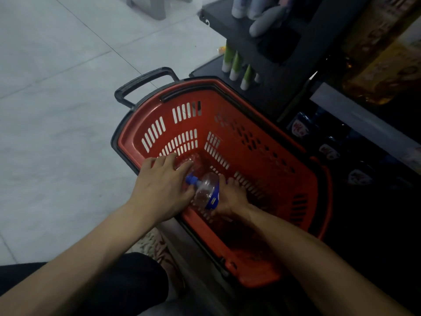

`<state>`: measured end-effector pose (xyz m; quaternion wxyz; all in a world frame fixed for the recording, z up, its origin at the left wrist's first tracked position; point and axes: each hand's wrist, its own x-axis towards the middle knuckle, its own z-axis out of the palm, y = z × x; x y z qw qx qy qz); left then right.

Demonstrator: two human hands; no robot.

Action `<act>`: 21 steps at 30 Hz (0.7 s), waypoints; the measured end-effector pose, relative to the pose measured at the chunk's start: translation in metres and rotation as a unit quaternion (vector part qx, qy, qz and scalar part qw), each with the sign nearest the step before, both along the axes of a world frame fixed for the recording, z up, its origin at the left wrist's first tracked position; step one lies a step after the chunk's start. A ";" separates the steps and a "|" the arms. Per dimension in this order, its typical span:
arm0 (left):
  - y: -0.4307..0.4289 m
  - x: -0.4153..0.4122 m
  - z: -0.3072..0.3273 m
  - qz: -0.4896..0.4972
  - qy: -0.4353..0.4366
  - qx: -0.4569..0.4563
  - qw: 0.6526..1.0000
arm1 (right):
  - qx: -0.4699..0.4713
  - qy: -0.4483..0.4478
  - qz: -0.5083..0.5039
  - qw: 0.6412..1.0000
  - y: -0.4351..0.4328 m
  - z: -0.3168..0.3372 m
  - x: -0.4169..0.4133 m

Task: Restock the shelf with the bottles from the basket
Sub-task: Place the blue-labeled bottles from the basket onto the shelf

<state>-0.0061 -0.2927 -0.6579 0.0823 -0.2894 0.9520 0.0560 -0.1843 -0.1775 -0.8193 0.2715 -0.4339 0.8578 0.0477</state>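
Bottle gripped, low in the red basket

My right hand curls round the labelled middle of the clear bottle, which lies on its side with its blue cap pointing at my left hand. That hand's fingers stretch out, spread over what looks like a second clear bottle. The dark shelf stands just beside the basket. I judge the smooth plastic could slip as I lift, or my crowding left hand could knock the cap.

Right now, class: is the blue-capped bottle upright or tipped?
Tipped: the bottle is on its side inside the basket, cap toward the left hand.
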 end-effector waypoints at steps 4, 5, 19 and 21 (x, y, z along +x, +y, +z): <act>0.001 -0.003 0.000 -0.002 -0.008 -0.005 1.000 | -0.041 0.066 0.036 0.996 -0.006 0.042 -0.016; 0.001 -0.004 0.001 -0.006 -0.008 -0.009 1.000 | -0.053 0.075 0.036 0.995 -0.006 0.055 -0.020; 0.030 -0.039 0.034 -0.002 0.108 0.168 0.980 | -0.333 -0.064 -0.182 0.923 0.059 0.219 -0.048; 0.048 -0.051 0.044 0.018 0.167 0.340 0.925 | -0.381 -0.112 -0.204 0.895 0.068 0.237 -0.051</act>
